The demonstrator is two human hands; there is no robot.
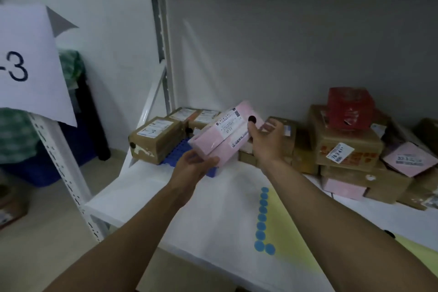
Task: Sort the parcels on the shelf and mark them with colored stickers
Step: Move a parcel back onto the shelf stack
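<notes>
Both bare forearms are extended forward, and the pink parcel [222, 135] is held between the hands, raised above the white shelf board [132, 197]. The parcel's long axis is seen to run from near-left to far-right, its far end tilted upward and its labelled face turned toward the camera. The left hand [194, 163] is closed on the parcel's near lower end, thumb laid over the top edge and fingers curled beneath. The right hand [265, 140] is closed on the parcel's far end, fingers wrapped behind it and the thumb tip set just beside a dark round sticker [252, 119] on the upper face. Whether the thumb touches the sticker cannot be told. A column of blue stickers [263, 218] on a yellow sheet [294, 232] lies below and nearer than the parcel, toward its right end. A brown carton [154, 140] bearing a like dark dot lies just left of the parcel, with a blue tray [177, 152] directly beneath the parcel's near end. Unsorted brown cartons [343, 149] are stacked to the parcel's right. Marking is judged complete on this parcel. Placement to the left is judged next, and the left hand is the nearer to that side.
</notes>
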